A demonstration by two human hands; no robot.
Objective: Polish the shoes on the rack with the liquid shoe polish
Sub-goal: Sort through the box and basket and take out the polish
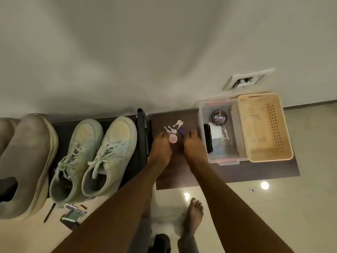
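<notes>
On the dark rack top (pixel 182 172), both hands rest knuckles-up beside keys (pixel 172 129): left hand (pixel 160 150) and right hand (pixel 194 147), grip unclear. Pale sneakers (pixel 94 157) sit left; liquid polish unseen.

I see a plain pale wall (pixel 145 52) with a socket plate (pixel 244 80), and glossy cream floor tiles (pixel 273 207) reflecting ceiling lights.

I log two bare forearms, no sleeves, no watch, bands or rings that I can make out. The left hand (pixel 160 148) and right hand (pixel 194 148) are ungloved, their fingers (pixel 193 133) blurred. Lower down I see one bare foot (pixel 194 214), toes uncovered, and grey trouser legs (pixel 187 243) ending at the ankle.
</notes>
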